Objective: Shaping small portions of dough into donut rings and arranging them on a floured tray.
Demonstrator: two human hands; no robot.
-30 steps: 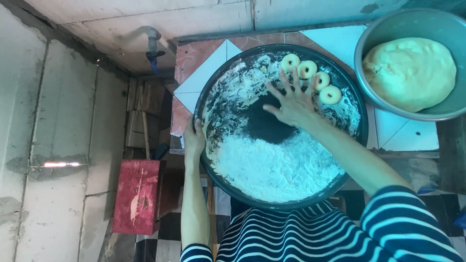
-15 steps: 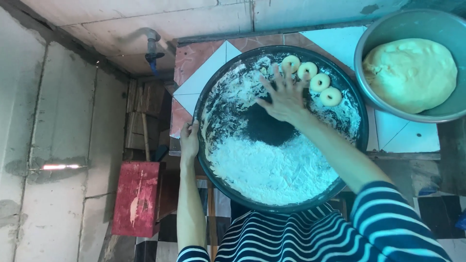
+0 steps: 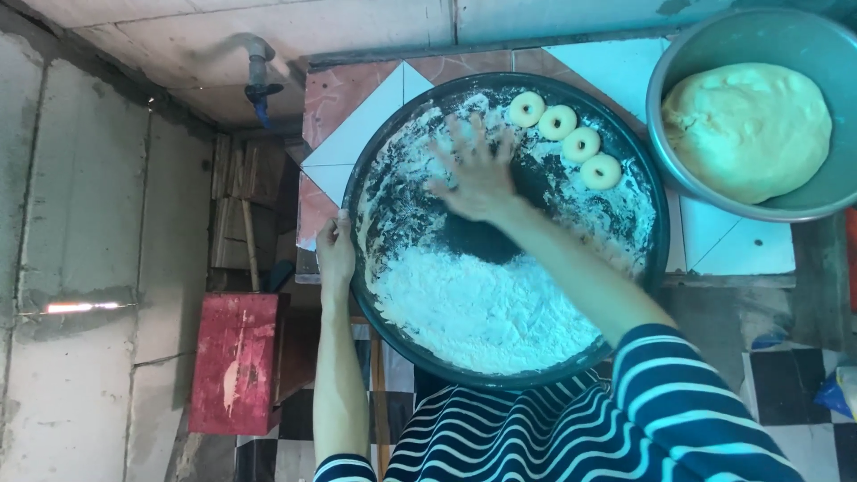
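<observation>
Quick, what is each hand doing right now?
Left hand: closed on the rim of the round dark tray.
Right hand: open, fingers spread flat on the floured tray, holding nothing.

round pan (image 3: 375,170): dark metal, matt, dusted with powdery white flour (image 3: 482,308) | bowl (image 3: 678,170): dull grey metal | dough (image 3: 745,129): smooth, pale | tabletop (image 3: 357,125): glossy tile | stool (image 3: 234,361): scuffed red paint

Bare pan floor (image 3: 486,241) lies open centrally; flour heap (image 3: 482,312) and dough rings (image 3: 564,140) crowd its edges.
</observation>
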